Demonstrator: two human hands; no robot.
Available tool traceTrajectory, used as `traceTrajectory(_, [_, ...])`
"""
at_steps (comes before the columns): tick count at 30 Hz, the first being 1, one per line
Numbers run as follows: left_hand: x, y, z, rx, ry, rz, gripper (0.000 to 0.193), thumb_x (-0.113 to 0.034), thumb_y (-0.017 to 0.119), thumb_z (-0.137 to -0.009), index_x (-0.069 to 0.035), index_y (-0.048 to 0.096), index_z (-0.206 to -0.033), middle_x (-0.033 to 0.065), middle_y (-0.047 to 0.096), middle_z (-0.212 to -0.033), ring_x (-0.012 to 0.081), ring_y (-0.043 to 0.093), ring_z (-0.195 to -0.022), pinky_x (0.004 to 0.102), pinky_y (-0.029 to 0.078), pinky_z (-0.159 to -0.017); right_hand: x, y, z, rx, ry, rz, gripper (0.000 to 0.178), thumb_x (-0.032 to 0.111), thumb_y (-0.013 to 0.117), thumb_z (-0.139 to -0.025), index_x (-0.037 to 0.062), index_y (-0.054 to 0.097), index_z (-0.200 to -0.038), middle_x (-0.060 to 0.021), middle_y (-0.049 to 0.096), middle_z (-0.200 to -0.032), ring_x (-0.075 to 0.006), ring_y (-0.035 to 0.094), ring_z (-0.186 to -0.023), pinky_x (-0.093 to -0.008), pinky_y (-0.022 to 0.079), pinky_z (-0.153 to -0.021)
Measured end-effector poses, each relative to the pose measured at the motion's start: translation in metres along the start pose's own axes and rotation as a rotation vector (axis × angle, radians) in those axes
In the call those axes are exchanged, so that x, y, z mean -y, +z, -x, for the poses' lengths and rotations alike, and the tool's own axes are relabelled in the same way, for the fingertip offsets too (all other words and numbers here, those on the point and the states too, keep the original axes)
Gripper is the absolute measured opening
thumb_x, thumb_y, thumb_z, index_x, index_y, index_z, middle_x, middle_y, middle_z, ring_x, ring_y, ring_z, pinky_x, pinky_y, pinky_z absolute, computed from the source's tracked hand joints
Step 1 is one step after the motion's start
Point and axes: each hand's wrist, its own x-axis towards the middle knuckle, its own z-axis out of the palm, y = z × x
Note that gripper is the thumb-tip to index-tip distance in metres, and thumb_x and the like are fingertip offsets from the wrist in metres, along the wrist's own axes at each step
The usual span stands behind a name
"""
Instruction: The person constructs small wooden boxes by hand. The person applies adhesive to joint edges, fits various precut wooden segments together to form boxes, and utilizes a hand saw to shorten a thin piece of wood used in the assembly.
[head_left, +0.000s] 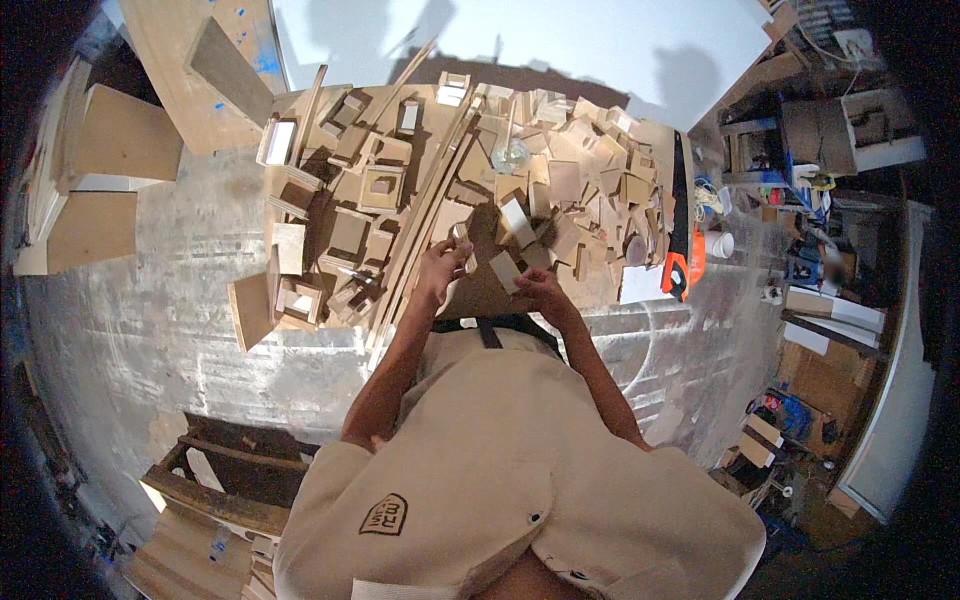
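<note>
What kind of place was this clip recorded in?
Most likely a small woodworking workshop. The worktable is heaped with cut plywood offcuts and long wooden strips, a handsaw lies at its right edge, and the left hand and right hand each hold small wood pieces.

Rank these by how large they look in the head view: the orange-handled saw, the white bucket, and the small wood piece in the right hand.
1. Orange-handled saw, clearly the longest.
2 and 3. White bucket and small wood piece in the right hand look alike; the fisheye bend and differing distance make this unsure.
</note>
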Motion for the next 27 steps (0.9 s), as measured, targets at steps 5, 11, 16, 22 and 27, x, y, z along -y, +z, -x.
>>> traceTrajectory(5, [0.012, -0.007, -0.003, 0.138, 0.019, -0.042, 0.049, -0.029, 0.065, -0.092, 0.001, 0.055, -0.129, 0.0061, 0.065, -0.097, 0.0134, 0.060, -0.085, 0.0317, 0.052, -0.074, 0.006, -0.001, 0.011, 0.026, 0.077, -0.193, 0.030, 0.034, 0.062, -0.093, 0.0078, 0.061, -0.107, -0.0057, 0.068, -0.094, -0.0192, 0.069, -0.082, -0.0372, 0.060, -0.071])
traceTrajectory(11, [0.018, -0.010, -0.004, 0.122, -0.043, -0.077, 0.054, -0.034, 0.058, -0.096, 0.001, 0.047, -0.136, 0.0107, 0.064, -0.104, 0.0178, 0.060, -0.085, 0.0330, 0.054, -0.074, 0.030, 0.010, 0.034, -0.002, -0.025, -0.252, 0.028, 0.027, 0.065, -0.092, 0.0059, 0.060, -0.110, -0.0067, 0.068, -0.100, -0.0202, 0.070, -0.083, -0.0361, 0.060, -0.072])
traceTrajectory(16, [-0.003, 0.002, 0.012, 0.134, 0.029, -0.124, 0.056, -0.031, 0.064, -0.092, 0.001, 0.046, -0.135, 0.0095, 0.065, -0.098, 0.0180, 0.062, -0.088, 0.0322, 0.055, -0.075, 0.030, -0.013, 0.033, -0.064, -0.011, -0.020, 0.026, 0.022, 0.077, -0.082, 0.0091, 0.061, -0.098, -0.0041, 0.066, -0.092, -0.0180, 0.070, -0.082, -0.0329, 0.060, -0.067])
traceTrajectory(22, [-0.008, 0.009, 0.022, 0.237, 0.009, 0.188, 0.050, -0.025, 0.060, -0.094, -0.003, 0.043, -0.135, 0.0087, 0.060, -0.111, 0.0217, 0.063, -0.095, 0.0343, 0.055, -0.087, 0.034, -0.027, 0.038, -0.005, 0.037, -0.095, 0.025, 0.021, 0.076, -0.082, 0.0112, 0.054, -0.080, -0.0027, 0.065, -0.087, -0.0156, 0.067, -0.074, -0.0308, 0.059, -0.065])
traceTrajectory(27, [-0.014, 0.025, 0.049, 0.428, -0.059, 0.372, 0.054, -0.019, 0.055, -0.096, -0.004, 0.034, -0.144, 0.0113, 0.054, -0.129, 0.0251, 0.060, -0.112, 0.0379, 0.056, -0.093, 0.051, -0.015, 0.047, 0.049, -0.189, -0.155, 0.032, 0.020, 0.077, -0.079, 0.0111, 0.047, -0.073, -0.0090, 0.066, -0.102, -0.0144, 0.065, -0.081, -0.0296, 0.054, -0.066])
